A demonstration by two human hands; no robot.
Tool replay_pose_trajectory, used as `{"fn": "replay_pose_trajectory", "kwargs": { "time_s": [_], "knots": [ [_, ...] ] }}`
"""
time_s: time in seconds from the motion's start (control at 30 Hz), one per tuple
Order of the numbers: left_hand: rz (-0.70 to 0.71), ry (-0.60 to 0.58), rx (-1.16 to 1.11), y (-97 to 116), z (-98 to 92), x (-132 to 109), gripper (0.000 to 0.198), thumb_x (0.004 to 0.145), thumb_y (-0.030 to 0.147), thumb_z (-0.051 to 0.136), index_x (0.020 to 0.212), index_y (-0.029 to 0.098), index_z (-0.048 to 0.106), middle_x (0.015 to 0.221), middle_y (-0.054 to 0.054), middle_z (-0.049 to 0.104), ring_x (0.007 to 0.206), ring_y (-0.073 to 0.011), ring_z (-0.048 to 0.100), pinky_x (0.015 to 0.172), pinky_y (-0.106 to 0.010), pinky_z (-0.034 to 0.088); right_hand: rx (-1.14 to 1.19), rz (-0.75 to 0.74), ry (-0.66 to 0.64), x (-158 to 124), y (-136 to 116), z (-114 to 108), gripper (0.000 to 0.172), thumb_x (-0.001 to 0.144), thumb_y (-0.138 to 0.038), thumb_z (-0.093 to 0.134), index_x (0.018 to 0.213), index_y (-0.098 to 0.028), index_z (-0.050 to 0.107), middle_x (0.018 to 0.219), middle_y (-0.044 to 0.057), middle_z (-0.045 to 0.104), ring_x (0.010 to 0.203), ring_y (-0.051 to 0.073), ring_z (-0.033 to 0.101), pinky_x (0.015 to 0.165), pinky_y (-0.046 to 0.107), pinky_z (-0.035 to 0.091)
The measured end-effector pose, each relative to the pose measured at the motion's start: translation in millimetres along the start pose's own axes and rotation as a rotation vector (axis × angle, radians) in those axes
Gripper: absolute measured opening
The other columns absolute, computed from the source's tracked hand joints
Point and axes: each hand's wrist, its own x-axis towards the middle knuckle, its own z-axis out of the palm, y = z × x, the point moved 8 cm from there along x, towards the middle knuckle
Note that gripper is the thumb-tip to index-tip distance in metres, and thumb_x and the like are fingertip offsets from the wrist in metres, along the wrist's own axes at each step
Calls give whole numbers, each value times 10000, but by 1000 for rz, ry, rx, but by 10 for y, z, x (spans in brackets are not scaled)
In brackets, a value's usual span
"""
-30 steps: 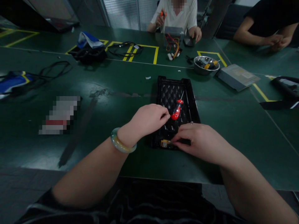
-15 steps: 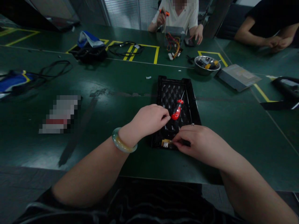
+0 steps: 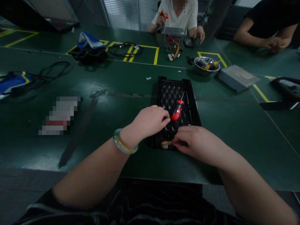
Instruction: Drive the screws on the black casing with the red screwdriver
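Observation:
A black plastic tray with a quilted-looking floor lies on the green table. Inside it rests a red and black screwdriver, its shaft pointing away from me. My left hand is over the tray's left edge, fingers pinched together near the screwdriver handle; what they hold, if anything, is hidden. At the tray's near edge sits a small yellow piece with a metal connector. My right hand pinches the right end of that piece between thumb and finger.
A metal bowl of tools and a grey metal panel stand beyond the tray on the right. Black cables and blue-and-black items lie at the left. Across the table, a person sits behind a grey box with coloured wires.
My right hand has shifted slightly left, and its fingers have stayed at the small yellow piece. My left hand has hardly moved.

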Motion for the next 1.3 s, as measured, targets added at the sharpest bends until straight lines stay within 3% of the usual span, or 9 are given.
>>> {"fn": "replay_pose_trajectory", "kwargs": {
  "time_s": [0.53,1.17,1.3],
  "knots": [
    [13,-5,54,1,34,5,263,948,335,511,1000,192,725,925,-47,703,922,-213,612,811,-332,474,100,94,66,35,66,28,79,841,-182,660,856,-202,735,854,-7,702,772,131,638,752,270,478],
    [0,-29,50,14,23,9,254,945,327,519,1008,200,730,942,-42,704,924,-217,612,808,-335,479,153,64,45,29,68,10,113,880,-206,645,883,-225,756,876,-13,731,806,131,656,770,268,486],
    [-8,-33,21,-1,12,17,261,953,316,502,1006,205,731,931,-38,706,907,-210,618,785,-328,476,193,134,191,-44,217,-205,126,895,-228,633,938,-253,749,919,-37,750,839,121,674,785,248,488]
  ]
}}
